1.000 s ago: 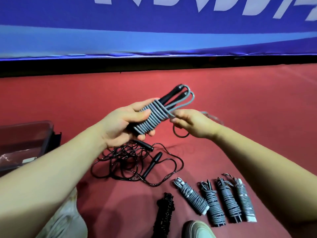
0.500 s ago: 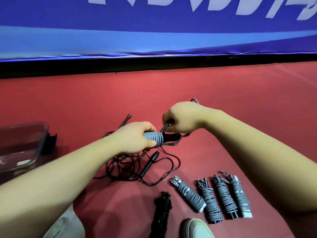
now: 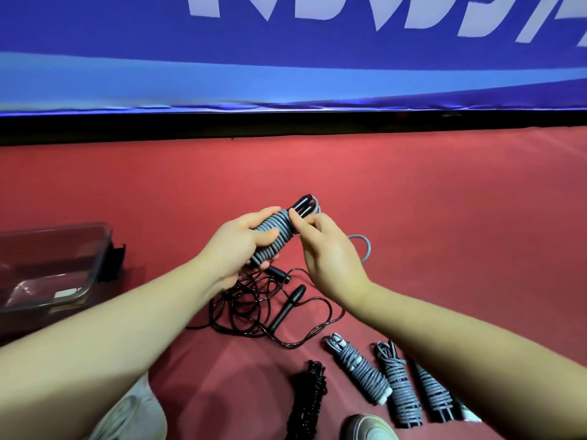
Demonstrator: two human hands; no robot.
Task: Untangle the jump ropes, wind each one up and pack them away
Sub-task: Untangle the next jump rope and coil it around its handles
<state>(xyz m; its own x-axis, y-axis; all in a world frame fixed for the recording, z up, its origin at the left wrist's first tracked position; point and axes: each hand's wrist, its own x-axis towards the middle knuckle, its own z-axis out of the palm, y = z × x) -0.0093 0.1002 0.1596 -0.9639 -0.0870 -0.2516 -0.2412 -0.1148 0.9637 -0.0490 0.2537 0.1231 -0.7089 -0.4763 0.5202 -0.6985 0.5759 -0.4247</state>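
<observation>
Rope in hand: the grey corded jump rope wound round its pair of black plastic handles [image 3: 275, 234] sits mid-view above the red floor [image 3: 444, 217], with its handle tips pointing to 1 o'clock.
Change: half a second ago this bundle lay low and level with the right hand arched over it; it is now lifted and tilted again, much as it was a second ago, so it looks as though another turn has gone on.
Left hand: the left hand [image 3: 238, 249] grips the coils, thumb across the front and the other fingers curled behind.
Right hand: the right hand [image 3: 332, 262] is at the bundle's 3 o'clock side, its fingers [image 3: 298, 222] curled in and pinching cord at the topmost turn.
Loose tail: only a short grey loop [image 3: 363, 247] hangs out at 3 o'clock of the right hand.
Meaning: winding of this rope seems nearly done, with tucking the end in likely next.
Left to do: the thin black rope tangle [image 3: 254, 315] with its black handle [image 3: 287, 308] lies unwound on the floor at 6 o'clock of the hands.
Finished: three grey wound bundles [image 3: 360, 368] and a black wound bundle [image 3: 309, 395] lie at 5 o'clock, not yet packed.
Container: the clear plastic box [image 3: 95, 249] waits at 9 o'clock.
</observation>
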